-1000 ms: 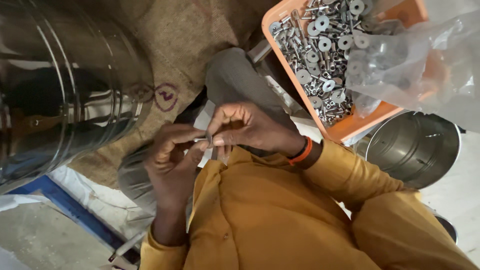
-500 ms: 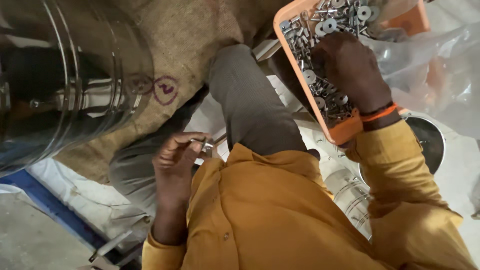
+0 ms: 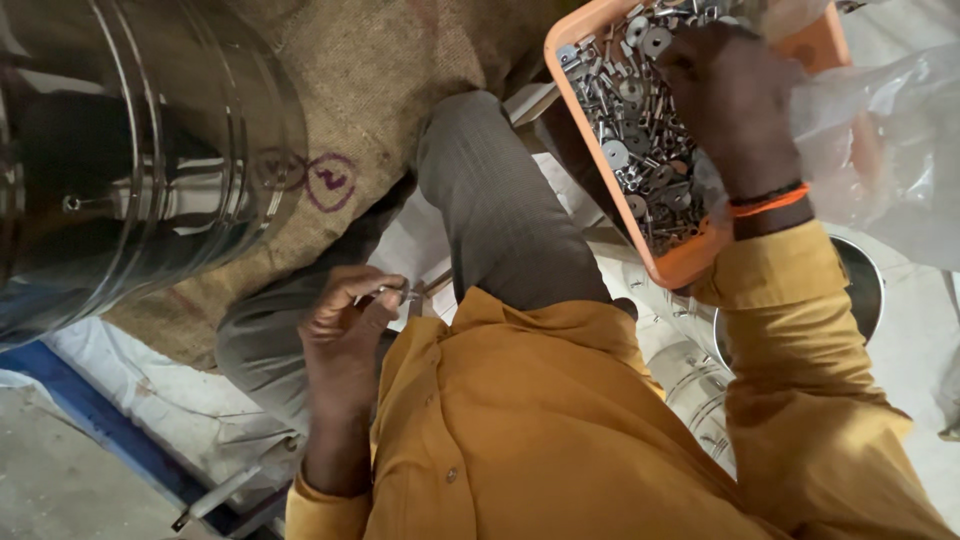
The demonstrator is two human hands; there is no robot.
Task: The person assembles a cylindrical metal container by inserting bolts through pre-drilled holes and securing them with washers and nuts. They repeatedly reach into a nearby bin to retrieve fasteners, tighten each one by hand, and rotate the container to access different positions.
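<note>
My left hand [image 3: 345, 325] is low over my lap, pinching a small metal fastener [image 3: 402, 292] between thumb and fingers. My right hand [image 3: 735, 95], with an orange band at the wrist, is stretched out into an orange plastic tray [image 3: 690, 268] full of several metal screws and washers [image 3: 640, 150]. Its fingers press down among the parts, and I cannot see whether they hold any. My yellow sleeves and shirt fill the lower part of the view. My grey-trousered knee [image 3: 495, 200] rises between the two hands.
A large shiny steel drum [image 3: 140, 160] lies at the left on burlap sacking [image 3: 400, 70]. A clear plastic bag [image 3: 890, 150] hangs over the tray's right side. A round steel container [image 3: 865, 290] sits under my right arm. A blue strip [image 3: 110, 430] edges the floor.
One second ago both hands worked together on the small fastener. My right hand then left it and reached up right into the orange tray, where it now digs deeper among the parts.
</note>
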